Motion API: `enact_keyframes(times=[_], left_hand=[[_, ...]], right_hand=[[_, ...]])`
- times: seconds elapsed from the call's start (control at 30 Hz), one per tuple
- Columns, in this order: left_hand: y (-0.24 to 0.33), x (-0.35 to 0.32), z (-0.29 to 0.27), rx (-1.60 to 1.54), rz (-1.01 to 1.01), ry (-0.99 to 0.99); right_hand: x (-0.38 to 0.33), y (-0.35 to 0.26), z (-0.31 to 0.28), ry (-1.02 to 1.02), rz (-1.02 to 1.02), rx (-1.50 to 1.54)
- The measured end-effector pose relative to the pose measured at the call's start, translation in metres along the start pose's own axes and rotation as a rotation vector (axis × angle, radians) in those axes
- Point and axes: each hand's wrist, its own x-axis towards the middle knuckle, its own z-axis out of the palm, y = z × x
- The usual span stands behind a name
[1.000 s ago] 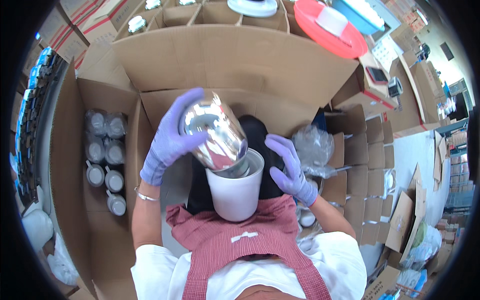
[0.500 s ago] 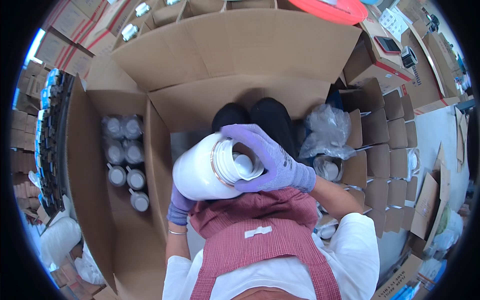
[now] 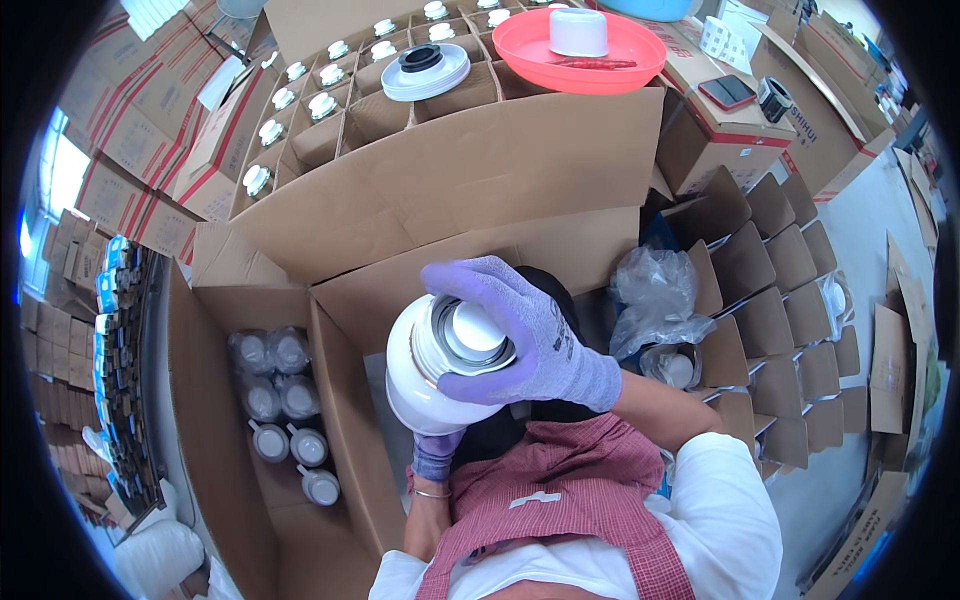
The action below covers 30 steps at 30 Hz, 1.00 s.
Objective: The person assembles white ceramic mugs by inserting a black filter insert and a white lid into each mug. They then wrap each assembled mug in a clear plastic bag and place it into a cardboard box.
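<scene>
A glossy white flask (image 3: 415,375) with a thin metallic band round its shoulder is held over my lap, its ringed mouth tilted up toward me. My right hand (image 3: 545,345), in a purple-grey glove, curls over the flask's neck with thumb and fingers on either side of the rim. A round white piece (image 3: 478,332) shows inside the mouth; whether my fingers touch it I cannot tell. My left hand (image 3: 437,455), gloved likewise, holds the flask from below; its fingers are hidden behind the flask.
At left stands an open carton (image 3: 345,430) holding several capped bottles (image 3: 270,440). Ahead, a divided carton (image 3: 480,135) bears white lids (image 3: 425,80) and a red tray (image 3: 520,60). Cardboard dividers (image 3: 745,265) and a clear plastic bag (image 3: 655,290) lie right.
The view has tipped up, bringing the divided carton and red tray further into sight. The flask has turned more upright, its mouth facing up, with both hands still on it.
</scene>
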Motion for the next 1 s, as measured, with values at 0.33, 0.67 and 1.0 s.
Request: enact_keyframes(times=[0.33, 0.67, 1.0], left_hand=[[-0.050, 0.074, -0.083, -0.642, -0.247, -0.328], [0.074, 0.116, -0.071, 0.370, 0.073, -0.968], [0.039, 0.151, -0.086, -0.719, -0.186, 0.066]], right_hand=[[-0.098, 0.031, -0.028, -0.030, 0.066, -0.116], [0.157, 0.115, -0.051, -0.107, -0.351, -0.666], [0.251, 0.159, -0.034, -0.304, -0.412, -0.645]])
